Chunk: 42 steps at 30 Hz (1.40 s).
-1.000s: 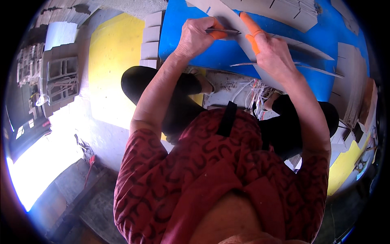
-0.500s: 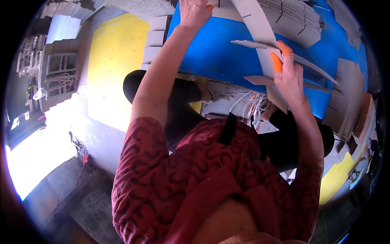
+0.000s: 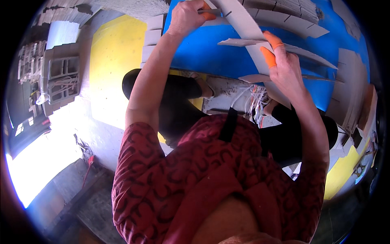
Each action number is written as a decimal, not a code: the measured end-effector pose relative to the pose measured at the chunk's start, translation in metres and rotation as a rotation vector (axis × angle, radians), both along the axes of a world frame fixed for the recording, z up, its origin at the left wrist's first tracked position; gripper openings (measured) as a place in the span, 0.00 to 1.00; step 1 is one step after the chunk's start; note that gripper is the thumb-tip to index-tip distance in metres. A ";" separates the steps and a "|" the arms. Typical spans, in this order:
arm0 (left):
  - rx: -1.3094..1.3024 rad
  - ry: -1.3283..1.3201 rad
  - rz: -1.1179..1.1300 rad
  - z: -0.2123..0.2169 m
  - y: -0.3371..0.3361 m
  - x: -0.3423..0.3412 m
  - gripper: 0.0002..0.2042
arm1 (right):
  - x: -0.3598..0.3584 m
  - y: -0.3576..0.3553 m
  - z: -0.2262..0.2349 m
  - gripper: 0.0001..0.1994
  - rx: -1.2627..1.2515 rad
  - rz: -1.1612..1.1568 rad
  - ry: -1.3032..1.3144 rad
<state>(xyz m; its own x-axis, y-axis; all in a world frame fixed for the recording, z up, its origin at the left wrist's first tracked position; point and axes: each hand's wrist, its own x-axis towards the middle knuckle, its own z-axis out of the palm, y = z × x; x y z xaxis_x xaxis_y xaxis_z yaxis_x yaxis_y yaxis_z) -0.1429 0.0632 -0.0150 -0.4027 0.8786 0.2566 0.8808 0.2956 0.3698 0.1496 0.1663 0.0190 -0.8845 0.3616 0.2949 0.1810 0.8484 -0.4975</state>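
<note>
On the far left side of the blue tabletop (image 3: pixel 195 57), my left hand (image 3: pixel 185 19) pinches a narrow cardboard strip (image 3: pixel 212 12) seen nearly edge-on. Orange finger covers show on its fingertips. My right hand (image 3: pixel 285 67), also with orange covers on thumb and finger, grips a long slotted cardboard strip (image 3: pixel 240 19) that runs away from me. Two shorter cardboard crosspieces (image 3: pixel 237 42) sit across that strip, one on each side of my right fingers, forming part of a divider. The left hand's strip is close to the long strip's far end; whether they touch, I cannot tell.
Stacked slotted cardboard (image 3: pixel 284 18) lies at the far right of the tabletop, with another stack (image 3: pixel 347 89) at the right edge. Cardboard pieces (image 3: pixel 154 36) line its left side. A yellow panel (image 3: pixel 115 61) and assembled dividers (image 3: pixel 63 77) are farther left. Pale scraps (image 3: pixel 258 99) hang below the table.
My left hand has come lower and slightly left, and the strip in it now shows. My right hand has shifted a little left and nearer the far side with the divider.
</note>
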 end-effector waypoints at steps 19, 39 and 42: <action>0.077 -0.061 -0.067 0.003 -0.057 0.003 0.07 | 0.032 -0.004 -0.007 0.27 -0.104 0.115 -0.257; -0.110 0.119 -0.351 0.008 0.016 0.153 0.12 | 0.287 0.234 -0.028 0.20 0.476 -1.187 -0.321; -0.133 0.129 -0.372 0.005 0.019 0.153 0.09 | 0.238 0.175 0.024 0.19 0.236 -1.101 0.061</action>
